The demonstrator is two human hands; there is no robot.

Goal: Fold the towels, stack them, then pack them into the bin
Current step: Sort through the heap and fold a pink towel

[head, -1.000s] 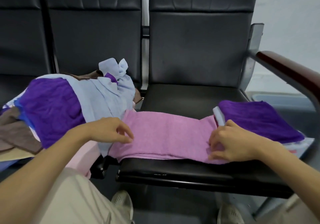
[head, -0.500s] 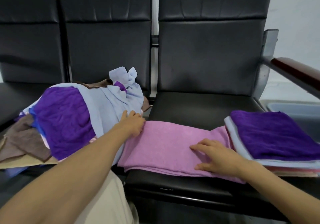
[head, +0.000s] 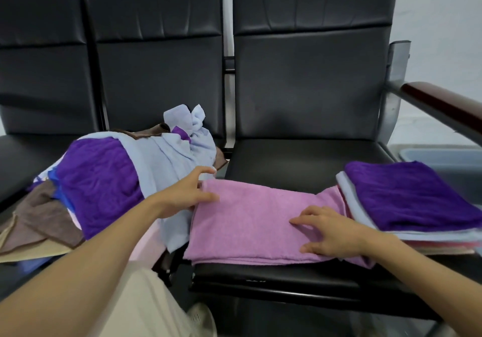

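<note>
Lying along the front edge of the black seat (head: 300, 159), the pink towel (head: 255, 214) is already doubled into a long band, its long axis running left to right across the person's body. Its left end reaches the seat's left edge, and its right end butts against the folded stack (head: 417, 195), seemingly slipping a little beneath it. That stack, with a purple towel on top, sits at the seat's right edge. The left hand (head: 182, 195) sits right at the band's left end, fingers fairly straight and reaching over the far corner, thumb lying on the top surface. Whether any finger has got under the hem cannot be told. The right hand (head: 331, 235) rests flat on the band to the right of its middle, fingers spread and pressing the cloth down. So the free end lies under the left hand, and the right hand marks a likely crease line. The next fold probably carries that left end rightward over the pressed spot, halving the band along its length. Off the seat's left edge, a heap of loose towels (head: 104, 180) covers the neighbouring seat. The grey bin (head: 440, 158) shows past the far right corner, below the armrest (head: 443, 104).
</note>
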